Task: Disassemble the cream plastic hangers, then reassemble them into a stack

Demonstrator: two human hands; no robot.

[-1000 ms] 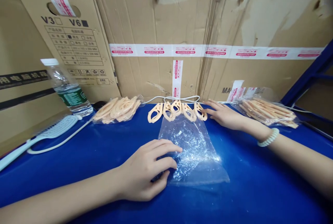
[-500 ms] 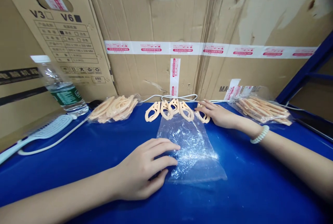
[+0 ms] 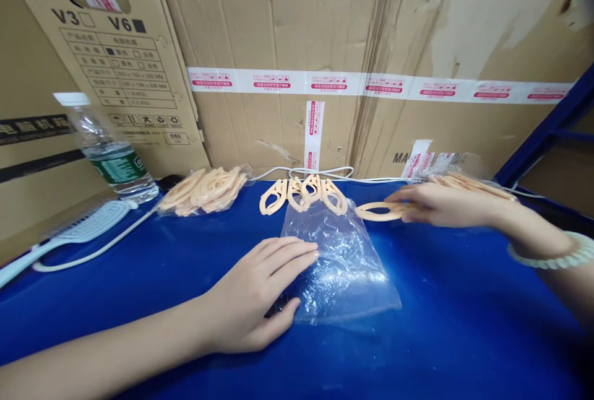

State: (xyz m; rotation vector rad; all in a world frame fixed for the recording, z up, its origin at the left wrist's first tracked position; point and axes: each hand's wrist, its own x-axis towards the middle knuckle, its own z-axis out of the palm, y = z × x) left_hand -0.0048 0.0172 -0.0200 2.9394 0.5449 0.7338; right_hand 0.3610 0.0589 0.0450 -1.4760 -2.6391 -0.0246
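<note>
Your right hand (image 3: 443, 205) pinches one hanger (image 3: 396, 209). Your left hand (image 3: 260, 291) is half spread, gripping nothing, fingertips over the clear bag (image 3: 346, 264). Four more hangers (image 3: 304, 193) lie ahead of that hand, at the bag's far end.

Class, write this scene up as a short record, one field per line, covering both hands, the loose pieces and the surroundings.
Left hand: left hand, fingers spread over a clear flat plastic bag
Right hand: right hand, gripping a peach oval looped piece
Loose pieces: four peach looped pieces in a row at the bag's far end
Packets: clear packet of peach pieces at left; another at right, partly hidden behind the right hand
Far left: white-capped clear bottle with green label; pale blue slotted brush
Surface: glossy blue tabletop
Backdrop: brown cardboard
</note>
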